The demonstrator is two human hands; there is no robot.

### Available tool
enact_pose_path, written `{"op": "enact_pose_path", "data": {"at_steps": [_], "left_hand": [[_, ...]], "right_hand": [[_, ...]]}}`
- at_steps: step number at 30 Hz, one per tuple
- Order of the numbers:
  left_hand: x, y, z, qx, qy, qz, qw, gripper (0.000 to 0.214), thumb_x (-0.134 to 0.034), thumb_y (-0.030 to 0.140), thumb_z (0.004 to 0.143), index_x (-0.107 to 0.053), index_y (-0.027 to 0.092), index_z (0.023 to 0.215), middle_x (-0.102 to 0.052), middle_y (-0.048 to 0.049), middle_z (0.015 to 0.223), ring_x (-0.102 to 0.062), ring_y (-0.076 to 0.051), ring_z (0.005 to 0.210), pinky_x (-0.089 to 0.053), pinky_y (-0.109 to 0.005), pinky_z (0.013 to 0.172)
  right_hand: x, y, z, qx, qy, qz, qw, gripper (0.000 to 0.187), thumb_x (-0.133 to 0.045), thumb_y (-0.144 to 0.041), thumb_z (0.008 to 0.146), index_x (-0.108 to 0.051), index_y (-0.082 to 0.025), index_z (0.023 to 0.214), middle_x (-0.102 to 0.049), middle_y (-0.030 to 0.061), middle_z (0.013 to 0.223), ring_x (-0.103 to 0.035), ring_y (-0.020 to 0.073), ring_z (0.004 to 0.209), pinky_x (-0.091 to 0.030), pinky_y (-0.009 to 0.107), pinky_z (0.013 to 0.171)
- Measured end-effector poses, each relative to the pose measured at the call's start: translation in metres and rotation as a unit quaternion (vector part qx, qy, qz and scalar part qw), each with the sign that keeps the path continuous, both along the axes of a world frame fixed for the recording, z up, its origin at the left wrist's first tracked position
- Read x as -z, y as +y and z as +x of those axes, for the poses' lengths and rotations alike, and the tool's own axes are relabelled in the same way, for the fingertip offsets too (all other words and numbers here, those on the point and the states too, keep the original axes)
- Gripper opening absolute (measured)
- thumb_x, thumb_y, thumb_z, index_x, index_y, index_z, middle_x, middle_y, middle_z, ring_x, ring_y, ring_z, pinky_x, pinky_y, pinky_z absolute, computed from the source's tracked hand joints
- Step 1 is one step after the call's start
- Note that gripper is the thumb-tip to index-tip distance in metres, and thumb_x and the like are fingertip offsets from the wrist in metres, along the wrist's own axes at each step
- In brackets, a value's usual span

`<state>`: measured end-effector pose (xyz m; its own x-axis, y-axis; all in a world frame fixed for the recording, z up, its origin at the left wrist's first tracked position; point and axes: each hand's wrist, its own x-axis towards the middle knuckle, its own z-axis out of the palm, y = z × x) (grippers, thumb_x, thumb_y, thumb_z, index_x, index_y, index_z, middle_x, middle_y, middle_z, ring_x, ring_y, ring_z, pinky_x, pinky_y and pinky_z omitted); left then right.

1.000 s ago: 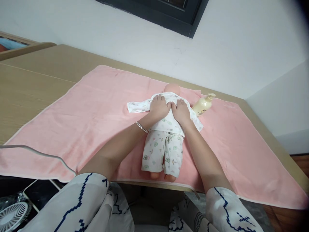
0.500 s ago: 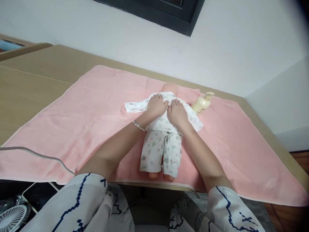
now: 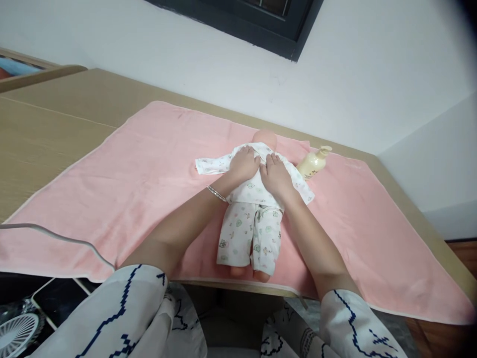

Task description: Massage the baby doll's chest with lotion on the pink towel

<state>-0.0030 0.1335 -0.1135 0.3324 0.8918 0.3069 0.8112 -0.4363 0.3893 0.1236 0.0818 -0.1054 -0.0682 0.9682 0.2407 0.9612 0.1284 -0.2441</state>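
A baby doll (image 3: 265, 139) lies on a pink towel, dressed in a white printed top (image 3: 250, 191) and matching trousers (image 3: 238, 233). Its head points to the far side and its feet reach the table's near edge. My left hand (image 3: 244, 164), with a silver bangle at the wrist, lies flat on the upper part of the top, fingers stretched out. Beside it my right hand (image 3: 276, 174) rests flat on the other side of the doll's upper body. The thumbs come close to each other. Neither hand grips anything.
The pink towel (image 3: 160, 149) covers much of the wooden table (image 3: 48, 129). A pale yellow pump bottle (image 3: 312, 164) leans at an angle just right of the doll. A grey cable (image 3: 63, 236) crosses the towel's left side. A white fan (image 3: 18, 330) is below, at lower left.
The whole view has shifted slightly. Both hands stay flat on the doll's top, with no clear movement against it.
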Motion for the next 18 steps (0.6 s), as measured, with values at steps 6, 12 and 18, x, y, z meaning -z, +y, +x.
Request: {"op": "enact_pose_path", "data": {"at_steps": [6, 12, 18], "left_hand": [[0.001, -0.020, 0.013, -0.047, 0.030, 0.004, 0.998, 0.056, -0.033, 0.028, 0.101, -0.040, -0.007, 0.145, -0.042, -0.0262, 0.153, -0.036, -0.034, 0.146, -0.028, -0.046, 0.122], [-0.006, -0.018, 0.013, 0.042, 0.052, 0.032, 0.997, 0.042, -0.034, 0.015, 0.096, -0.062, 0.002, 0.124, -0.063, -0.0194, 0.133, -0.053, -0.028, 0.133, -0.035, -0.038, 0.117], [-0.002, 0.001, 0.002, 0.003, 0.014, 0.022, 1.000, 0.047, -0.034, 0.017, 0.096, -0.052, -0.006, 0.133, -0.056, -0.0242, 0.141, -0.050, -0.028, 0.135, -0.035, -0.037, 0.117]], "right_hand": [[0.004, 0.013, 0.015, -0.007, 0.069, 0.014, 0.997, 0.057, -0.025, -0.031, 0.100, -0.044, -0.002, 0.146, -0.043, 0.0196, 0.155, -0.034, 0.0296, 0.149, -0.027, 0.048, 0.123], [0.002, 0.011, 0.010, -0.001, 0.055, 0.009, 0.998, 0.057, -0.026, -0.030, 0.100, -0.043, 0.000, 0.146, -0.041, 0.0214, 0.155, -0.033, 0.0302, 0.149, -0.025, 0.047, 0.124], [-0.011, -0.010, -0.011, -0.013, 0.021, 0.009, 1.000, 0.046, -0.031, -0.024, 0.097, -0.058, -0.009, 0.131, -0.058, 0.0190, 0.142, -0.048, 0.0333, 0.137, -0.037, 0.050, 0.114]]}}
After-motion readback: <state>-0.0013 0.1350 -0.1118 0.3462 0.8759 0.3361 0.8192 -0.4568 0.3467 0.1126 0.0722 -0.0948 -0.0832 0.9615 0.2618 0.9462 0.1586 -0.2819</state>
